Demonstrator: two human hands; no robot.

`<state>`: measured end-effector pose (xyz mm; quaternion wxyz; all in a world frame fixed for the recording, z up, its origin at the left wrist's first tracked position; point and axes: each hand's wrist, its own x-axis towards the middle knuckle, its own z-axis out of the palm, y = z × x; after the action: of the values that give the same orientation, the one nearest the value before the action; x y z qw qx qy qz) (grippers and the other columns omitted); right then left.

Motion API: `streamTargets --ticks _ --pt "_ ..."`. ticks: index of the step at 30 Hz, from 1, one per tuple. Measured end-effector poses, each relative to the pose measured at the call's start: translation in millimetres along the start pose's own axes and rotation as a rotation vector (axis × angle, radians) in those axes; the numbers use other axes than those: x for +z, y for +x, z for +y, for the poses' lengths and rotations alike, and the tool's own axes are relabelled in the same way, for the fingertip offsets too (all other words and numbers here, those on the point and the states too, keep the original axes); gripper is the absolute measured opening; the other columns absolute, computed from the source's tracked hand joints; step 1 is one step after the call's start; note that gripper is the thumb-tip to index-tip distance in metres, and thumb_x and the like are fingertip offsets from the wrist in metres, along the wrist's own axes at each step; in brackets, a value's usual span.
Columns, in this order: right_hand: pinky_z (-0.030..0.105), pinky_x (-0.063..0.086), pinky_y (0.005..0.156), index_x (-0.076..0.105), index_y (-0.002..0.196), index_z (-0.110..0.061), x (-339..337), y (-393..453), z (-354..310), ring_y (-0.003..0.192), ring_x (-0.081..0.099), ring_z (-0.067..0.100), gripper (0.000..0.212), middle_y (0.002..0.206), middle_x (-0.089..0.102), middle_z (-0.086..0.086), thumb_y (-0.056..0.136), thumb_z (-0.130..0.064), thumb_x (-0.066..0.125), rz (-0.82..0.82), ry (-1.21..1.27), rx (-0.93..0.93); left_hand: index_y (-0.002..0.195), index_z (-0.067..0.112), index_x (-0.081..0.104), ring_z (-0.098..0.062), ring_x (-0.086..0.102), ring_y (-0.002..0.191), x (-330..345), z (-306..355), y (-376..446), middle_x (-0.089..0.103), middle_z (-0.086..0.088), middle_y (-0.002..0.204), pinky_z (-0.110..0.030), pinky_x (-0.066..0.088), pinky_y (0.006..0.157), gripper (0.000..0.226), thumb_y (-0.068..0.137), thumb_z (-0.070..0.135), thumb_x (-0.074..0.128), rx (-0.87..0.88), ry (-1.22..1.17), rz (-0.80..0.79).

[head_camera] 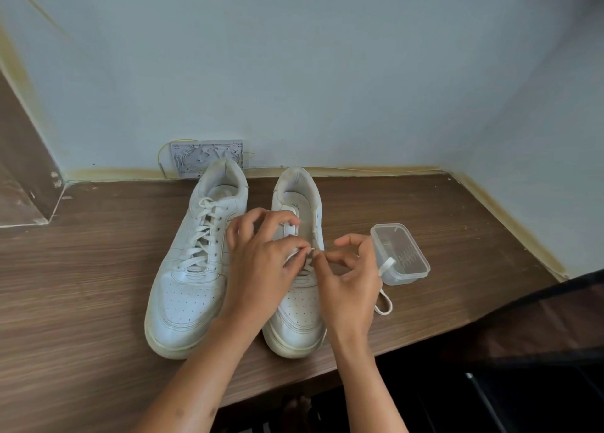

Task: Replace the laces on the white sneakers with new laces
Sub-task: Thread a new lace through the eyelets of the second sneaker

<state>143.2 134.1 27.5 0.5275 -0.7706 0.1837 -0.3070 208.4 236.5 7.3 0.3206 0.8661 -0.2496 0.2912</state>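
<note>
- White leather sneakers stood side by side on the wooden table [81,269] in the middle of the frame, toes toward the camera. The left sneaker [192,262] was fully laced; the right sneaker [299,302] had lacing only low down, its upper eyelets bare.
- The left hand [261,269] pinched a part of the white lace [384,297] over the right sneaker's eyelets, and its other fingers were curled above the tongue.
- The right hand [351,285] pinched the lace tip between thumb and forefinger, just beside the left fingertips.
- To do this step well, I think the tip should be held close to its end, pushed straight through the next eyelet, then pulled flat without a twist.
- The free lace looped on the table at the right of the hand.
- The clear plastic container [400,254] stood open at the right; one lace end lay over its rim, and I saw nothing else in it.
</note>
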Motion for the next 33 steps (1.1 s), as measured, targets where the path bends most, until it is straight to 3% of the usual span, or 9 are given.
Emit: streamTargets --ticks 6,9,13,17,20,23,28,30,33 --pt "0.007 0.044 0.066 0.059 0.097 -0.021 2 0 0 0.075 0.067 -0.002 0.024 0.070 0.071 -0.008 0.083 -0.012 0.076 0.015 -0.033 0.023 0.076 0.030 0.076 -0.023 0.042 0.113 0 1 1 0.062 0.009 0.117 -0.045 0.031 0.094 0.006 0.073 0.033 0.081 0.007 0.035 -0.050" --pt "0.018 0.053 0.064 0.065 0.103 -0.026 2 1 1 0.073 0.068 0.004 0.017 0.075 0.071 -0.006 0.090 -0.015 0.067 0.021 -0.005 0.094 0.077 0.030 0.076 -0.023 0.038 0.113 3 1 0 0.061 0.008 0.118 -0.047 0.035 0.093 0.004 0.075 0.033 0.078 -0.026 -0.030 -0.037" --pt "0.034 0.056 0.079 0.071 0.100 -0.023 3 6 8 0.084 0.067 0.006 0.011 0.088 0.070 -0.008 0.095 -0.017 0.063 -0.065 -0.107 0.078 0.079 0.029 0.075 -0.023 0.037 0.115 5 2 -3 0.059 0.007 0.123 -0.047 0.031 0.095 0.003 0.080 0.029 0.078 -0.023 -0.042 -0.045" --pt "0.045 0.047 0.092 0.065 0.097 -0.028 3 10 11 0.093 0.059 0.010 0.013 0.098 0.053 -0.017 0.096 -0.017 0.060 -0.110 -0.349 -0.032 0.084 0.034 0.074 -0.023 0.038 0.117 2 -1 -1 0.055 0.009 0.130 -0.045 0.025 0.097 0.012 0.088 0.038 0.064 -0.008 -0.009 -0.060" --pt "0.041 0.035 0.097 0.059 0.097 -0.029 -3 14 11 0.103 0.049 0.016 0.016 0.107 0.043 -0.012 0.097 -0.013 0.055 -0.094 -0.488 -0.037 0.102 0.035 0.073 -0.023 0.035 0.121 -6 -6 3 0.050 0.007 0.138 -0.044 0.023 0.099 0.017 0.094 0.034 0.059 -0.005 0.019 -0.036" --pt "0.032 0.021 0.092 0.052 0.093 -0.028 -18 24 12 0.108 0.039 0.019 0.021 0.117 0.040 -0.006 0.096 -0.008 0.054 0.004 -0.571 0.032 0.116 0.037 0.070 -0.027 0.034 0.126 -13 -15 6 0.046 0.003 0.145 -0.047 0.024 0.101 0.027 0.093 0.025 0.065 -0.046 0.046 -0.008" --pt "0.045 0.027 0.100 0.059 0.098 -0.022 -44 37 15 0.119 0.035 0.030 0.012 0.127 0.043 0.003 0.096 -0.010 0.057 0.222 -0.574 0.139 0.123 0.042 0.065 -0.031 0.035 0.131 -19 -22 8 0.043 0.002 0.150 -0.044 0.019 0.103 0.052 0.085 0.006 0.064 -0.033 0.058 -0.056" --pt "0.044 0.027 0.102 0.061 0.101 -0.026 -47 38 15 0.118 0.035 0.026 0.011 0.120 0.041 -0.007 0.097 -0.017 0.058 0.197 -0.511 0.130 0.124 0.043 0.064 -0.033 0.035 0.133 -16 -19 8 0.043 0.002 0.150 -0.045 0.018 0.104 0.063 0.079 -0.002 0.063 -0.008 0.076 -0.075" --pt "0.037 0.025 0.097 0.064 0.101 -0.037 -38 33 10 0.110 0.027 0.013 0.009 0.119 0.041 -0.012 0.095 -0.031 0.061 0.005 -0.470 0.017 0.125 0.043 0.064 -0.035 0.035 0.135 -14 -17 8 0.042 0.001 0.152 -0.052 0.019 0.106 0.067 0.076 -0.003 0.064 0.005 0.096 -0.091"
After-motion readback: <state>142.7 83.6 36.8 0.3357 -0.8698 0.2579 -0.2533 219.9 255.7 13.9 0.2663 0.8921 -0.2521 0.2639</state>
